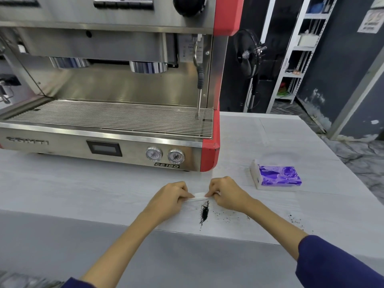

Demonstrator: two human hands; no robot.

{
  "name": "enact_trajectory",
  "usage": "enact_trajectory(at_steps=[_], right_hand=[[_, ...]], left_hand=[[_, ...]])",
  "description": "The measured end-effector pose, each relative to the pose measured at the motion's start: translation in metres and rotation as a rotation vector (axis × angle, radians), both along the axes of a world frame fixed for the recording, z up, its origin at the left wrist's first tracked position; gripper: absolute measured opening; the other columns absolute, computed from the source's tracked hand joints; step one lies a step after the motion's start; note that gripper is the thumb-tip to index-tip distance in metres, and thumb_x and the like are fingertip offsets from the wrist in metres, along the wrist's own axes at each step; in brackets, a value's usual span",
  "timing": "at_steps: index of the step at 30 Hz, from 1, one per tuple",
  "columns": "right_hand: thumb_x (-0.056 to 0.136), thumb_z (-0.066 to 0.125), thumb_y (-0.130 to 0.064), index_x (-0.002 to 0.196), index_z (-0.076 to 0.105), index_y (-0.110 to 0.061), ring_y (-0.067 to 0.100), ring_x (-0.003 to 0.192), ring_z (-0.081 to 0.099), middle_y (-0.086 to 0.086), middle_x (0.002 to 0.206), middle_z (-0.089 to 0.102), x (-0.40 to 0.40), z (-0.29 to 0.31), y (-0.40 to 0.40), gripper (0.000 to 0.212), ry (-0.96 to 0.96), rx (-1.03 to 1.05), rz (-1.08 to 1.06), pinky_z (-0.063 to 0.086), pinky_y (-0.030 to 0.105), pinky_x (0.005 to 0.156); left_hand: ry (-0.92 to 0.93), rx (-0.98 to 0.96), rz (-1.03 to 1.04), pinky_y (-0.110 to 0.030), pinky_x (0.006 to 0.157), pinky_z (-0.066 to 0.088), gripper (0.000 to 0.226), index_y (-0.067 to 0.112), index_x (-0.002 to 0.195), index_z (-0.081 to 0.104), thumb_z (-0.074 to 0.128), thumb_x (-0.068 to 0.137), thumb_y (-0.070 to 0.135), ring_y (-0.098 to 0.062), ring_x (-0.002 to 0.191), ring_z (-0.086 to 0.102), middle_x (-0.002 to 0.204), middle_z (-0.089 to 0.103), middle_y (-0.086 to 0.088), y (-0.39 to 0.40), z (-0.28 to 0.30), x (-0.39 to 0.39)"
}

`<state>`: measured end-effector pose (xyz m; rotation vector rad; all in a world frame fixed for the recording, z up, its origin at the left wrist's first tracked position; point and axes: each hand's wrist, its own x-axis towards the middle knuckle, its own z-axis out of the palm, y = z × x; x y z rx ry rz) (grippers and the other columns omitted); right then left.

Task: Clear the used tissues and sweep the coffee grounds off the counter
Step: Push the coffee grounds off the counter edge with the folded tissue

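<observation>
A folded white tissue (199, 196) is stretched between my two hands, low over the white counter (291, 142). My left hand (170, 197) pinches its left end and my right hand (225, 193) pinches its right end. Just in front of the tissue lies a narrow dark pile of coffee grounds (204, 212). Looser specks (228, 217) trail to the right, and a small scatter of grounds (296, 221) sits near the counter's front edge.
A purple tissue pack (277, 175) lies on the counter to the right. A steel and red espresso machine (104, 121) stands at the back left, its steam wand (199, 94) hanging over the drip tray. Beyond the counter are a fan (248, 57) and white shelves (301, 48).
</observation>
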<state>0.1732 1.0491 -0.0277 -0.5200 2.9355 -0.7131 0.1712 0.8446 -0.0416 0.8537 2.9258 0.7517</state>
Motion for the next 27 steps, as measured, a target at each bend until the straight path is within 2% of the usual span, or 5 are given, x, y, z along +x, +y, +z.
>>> enact_trajectory(at_steps=[5, 9, 15, 19, 27], right_hand=[[0.08, 0.05, 0.004, 0.092, 0.074, -0.008, 0.017, 0.087, 0.059, 0.006, 0.096, 0.07, 0.006, 0.002, -0.001, 0.029, -0.059, 0.02, 0.072, 0.045, 0.02, 0.075], [0.08, 0.049, 0.006, 0.094, 0.073, -0.006, 0.022, 0.089, 0.06, 0.008, 0.096, 0.069, -0.005, 0.011, -0.021, 0.031, -0.001, -0.011, 0.071, 0.047, 0.024, 0.078], [0.078, 0.048, 0.007, 0.093, 0.073, -0.004, 0.026, 0.095, 0.059, 0.012, 0.101, 0.069, -0.015, 0.005, -0.068, 0.031, -0.006, -0.018, 0.165, 0.048, 0.031, 0.083], [0.077, 0.053, 0.006, 0.089, 0.075, -0.006, 0.025, 0.091, 0.062, 0.011, 0.098, 0.07, -0.019, 0.005, -0.081, 0.027, -0.04, 0.014, 0.256, 0.047, 0.027, 0.081], [0.073, 0.052, 0.006, 0.08, 0.074, -0.009, 0.021, 0.083, 0.063, 0.008, 0.09, 0.073, -0.026, 0.016, -0.073, 0.027, -0.065, 0.08, 0.355, 0.054, 0.034, 0.075]], left_hand=[[-0.036, -0.021, -0.043, -0.027, 0.075, 0.049, 0.026, 0.022, 0.101, 0.071, 0.055, 0.086, 0.008, -0.013, 0.085, 0.061, 0.095, 0.065, 0.004, -0.009, 0.002, 0.004], [-0.009, 0.018, 0.075, -0.018, 0.074, 0.043, 0.022, 0.019, 0.097, 0.072, 0.058, 0.085, 0.008, -0.014, 0.085, 0.061, 0.092, 0.067, 0.002, -0.026, 0.01, -0.001], [-0.029, -0.026, 0.194, -0.019, 0.072, 0.042, 0.024, 0.02, 0.099, 0.072, 0.058, 0.085, 0.007, -0.017, 0.083, 0.062, 0.092, 0.066, 0.002, -0.062, 0.008, 0.015], [-0.028, -0.039, 0.264, -0.018, 0.067, 0.038, 0.022, 0.023, 0.097, 0.072, 0.061, 0.083, 0.011, -0.018, 0.08, 0.062, 0.09, 0.067, 0.002, -0.07, 0.006, 0.039], [-0.049, -0.025, 0.396, -0.03, 0.076, 0.052, 0.022, 0.026, 0.095, 0.071, 0.059, 0.079, 0.017, -0.016, 0.083, 0.065, 0.092, 0.071, 0.001, -0.039, 0.009, 0.063]])
